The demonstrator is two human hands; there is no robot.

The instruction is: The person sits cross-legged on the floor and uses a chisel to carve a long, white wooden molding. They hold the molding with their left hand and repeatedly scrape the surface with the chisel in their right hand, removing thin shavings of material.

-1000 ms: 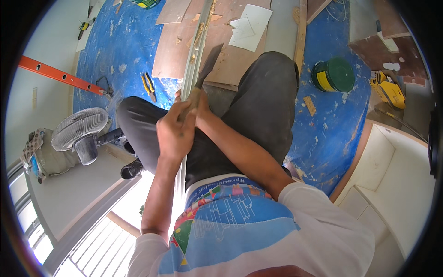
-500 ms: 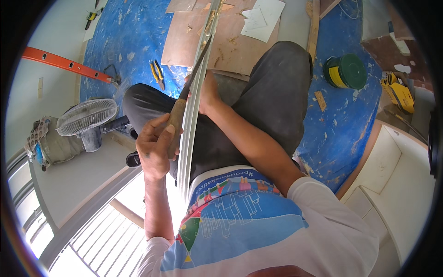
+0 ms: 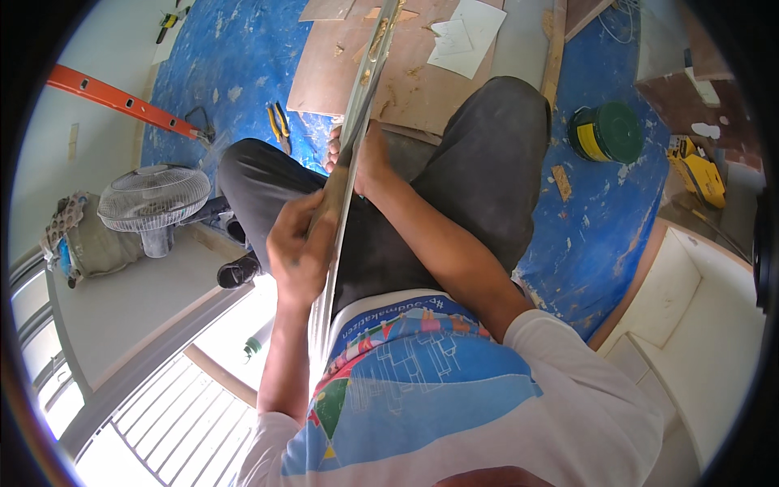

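A long, pale, ridged strip (image 3: 362,96) stands on edge between my legs, running from my lap away over the boards. Cut-outs with wood crumbs show near its far end. My left hand (image 3: 297,247) is closed round the wooden handle of a file (image 3: 335,191), its dark tapered blade lying along the strip's left side. Farther up, my right hand (image 3: 373,161) wraps round the strip from the right. Its fingertips show on the left side.
Brown boards (image 3: 324,73) with shavings and white paper (image 3: 466,36) lie ahead on a blue sheet (image 3: 235,57). Yellow-handled pliers (image 3: 278,126), an orange ladder rail (image 3: 122,101) and a fan (image 3: 154,199) are left. A green bucket (image 3: 613,132) and yellow case (image 3: 702,178) sit right.
My left hand has pushed the file forward and to the right, down against the strip; its blade stood higher and more exposed before. My right hand keeps its hold on the strip.
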